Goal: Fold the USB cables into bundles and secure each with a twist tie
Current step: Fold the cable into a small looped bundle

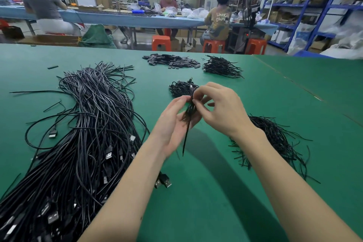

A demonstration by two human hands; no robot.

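Observation:
My left hand (172, 124) holds a folded black USB cable bundle (191, 111) upright above the green table. My right hand (220, 108) pinches a black twist tie (185, 139) at the top of the bundle; the tie's loose end hangs down toward the table. A big heap of loose black USB cables (84, 133) lies to the left. Behind my hands sits a small pile of tied bundles (181, 88). A loose heap of black twist ties (275, 141) lies at the right.
The green table (216, 192) has a seam running diagonally at the right. At its far edge lie a pile of flat black pieces (170, 61) and another heap of short cables (222, 67). Beyond are people at a blue bench, orange stools and blue shelving.

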